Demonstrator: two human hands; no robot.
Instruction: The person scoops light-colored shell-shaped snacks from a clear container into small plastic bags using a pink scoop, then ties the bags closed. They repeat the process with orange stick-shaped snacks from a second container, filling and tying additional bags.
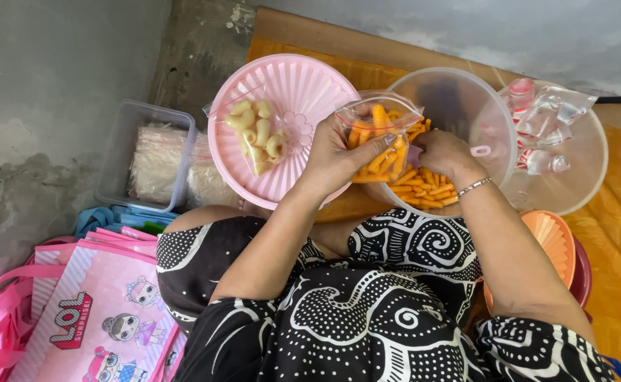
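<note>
Head view, and I'm looking straight down at the work. My left hand is curled shut around a small clear bag half full of orange snack sticks, thumb across its front, mouth of the bag up at twelve o'clock. My right hand is dipped into the clear plastic tub, fingers bent down among the loose orange sticks; I can't tell whether it has any pinched. The bag hangs right at the tub's nine o'clock rim, touching distance from the other hand.

To do this well, I judge the bag's mouth should stay wide and over the tub, so strays fall back in.

At ten o'clock sits a pink ribbed plate carrying a bag of pale macaroni-shaped snacks. At two o'clock a clear lid holds wrapped sweets. An orange plate is at four o'clock, pink gift bags at eight.
</note>
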